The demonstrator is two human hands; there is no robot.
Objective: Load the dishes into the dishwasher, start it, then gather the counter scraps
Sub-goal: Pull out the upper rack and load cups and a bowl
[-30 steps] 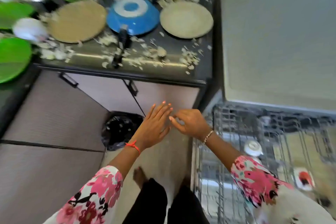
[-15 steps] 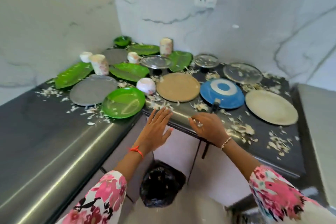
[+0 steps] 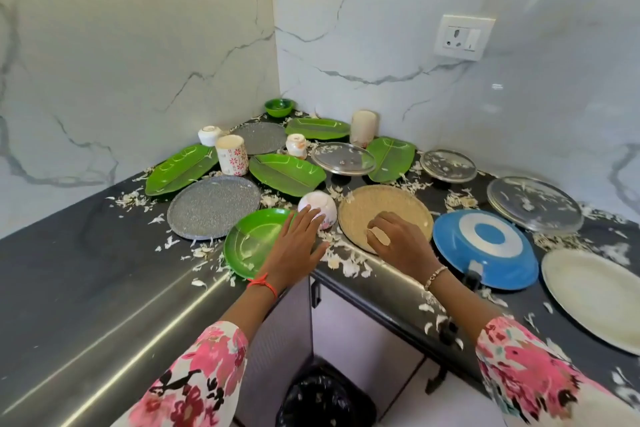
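Dirty dishes cover the dark corner counter [image 3: 69, 274], with white scraps [image 3: 346, 263] strewn among them. My left hand [image 3: 294, 248] reaches out over the round green plate [image 3: 249, 239], its straight fingertips touching an upturned white cup [image 3: 320, 206]. My right hand [image 3: 398, 241] lies on the near rim of the tan plate [image 3: 391, 201], fingers curled on it; a pale scrap shows by the thumb. Just right of that hand sits an upturned blue pan [image 3: 485, 246]. The dishwasher is out of view.
A cream plate [image 3: 595, 295] lies at the far right. Behind are glass lids [image 3: 535, 203], grey plates [image 3: 214, 206], green leaf-shaped plates [image 3: 287, 173], cups [image 3: 232, 154] and a green bowl [image 3: 280, 107]. A black bin bag [image 3: 325, 395] stands below the counter corner.
The view swung from the open dishwasher rack up to the counter. Both hands rose from below the counter edge onto the dishes, the left reaching the white cup, the right the tan plate.
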